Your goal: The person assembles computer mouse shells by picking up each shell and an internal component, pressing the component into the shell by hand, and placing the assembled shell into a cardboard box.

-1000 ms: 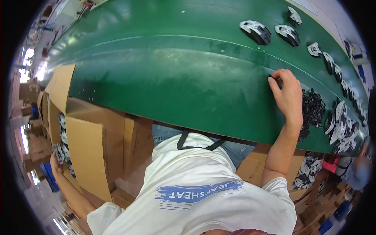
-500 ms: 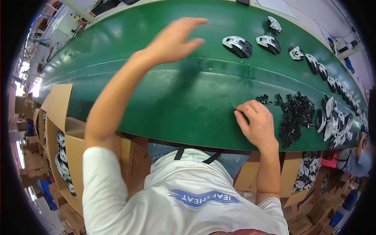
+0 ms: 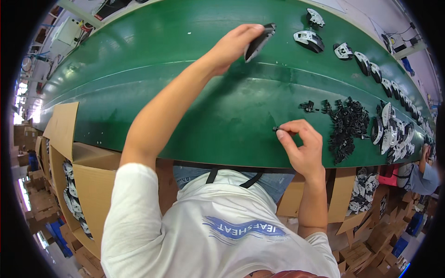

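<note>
My left hand (image 3: 234, 45) is raised over the far part of the green table (image 3: 185, 111), closed on a grey and black computer mouse shell (image 3: 259, 44) that it holds tilted on edge. Closer to me, my right hand (image 3: 304, 143) pinches a small black plastic part (image 3: 276, 129) between thumb and forefinger, just above the tabletop. A heap of similar black plastic parts (image 3: 347, 127) lies to the right of that hand. A few loose black parts (image 3: 308, 106) sit just beyond it.
White and black mouse shells (image 3: 309, 41) run in a line along the far right. More mouse shells (image 3: 393, 132) are piled beyond the black heap. Open cardboard boxes (image 3: 95, 180) with shells stand against the near edge. At far right is another person (image 3: 422, 176).
My left hand has reached right, taken hold of the nearest mouse shell and lifted it off the table. My right hand has hardly moved; the black part in its pinch now shows more clearly.
</note>
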Demonstrator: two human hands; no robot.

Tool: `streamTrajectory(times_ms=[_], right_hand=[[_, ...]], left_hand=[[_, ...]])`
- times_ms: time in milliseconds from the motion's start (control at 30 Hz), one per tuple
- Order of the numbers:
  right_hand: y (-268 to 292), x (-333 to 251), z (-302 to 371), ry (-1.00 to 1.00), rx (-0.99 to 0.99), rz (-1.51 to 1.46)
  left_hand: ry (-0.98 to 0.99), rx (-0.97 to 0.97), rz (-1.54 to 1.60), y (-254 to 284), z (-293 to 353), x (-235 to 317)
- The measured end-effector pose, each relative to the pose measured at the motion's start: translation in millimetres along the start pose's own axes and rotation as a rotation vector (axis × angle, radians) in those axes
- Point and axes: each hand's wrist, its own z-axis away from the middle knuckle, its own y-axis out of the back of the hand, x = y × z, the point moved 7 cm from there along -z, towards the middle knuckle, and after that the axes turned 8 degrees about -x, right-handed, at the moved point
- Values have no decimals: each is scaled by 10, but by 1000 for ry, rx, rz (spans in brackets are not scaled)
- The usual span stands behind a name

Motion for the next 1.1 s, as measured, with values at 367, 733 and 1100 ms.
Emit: streamTrajectory(times_ms=[367, 733, 1100], right_hand=[[-411, -665, -471, 65, 41, -456], [-502, -799, -422, 300, -3, 178], [-439, -816, -341, 380, -99, 343]], left_hand=[[-28, 67, 1109, -581, 2053, -103], [86, 92, 1008, -771, 2266, -212], [145, 84, 953, -926, 2251, -253]])
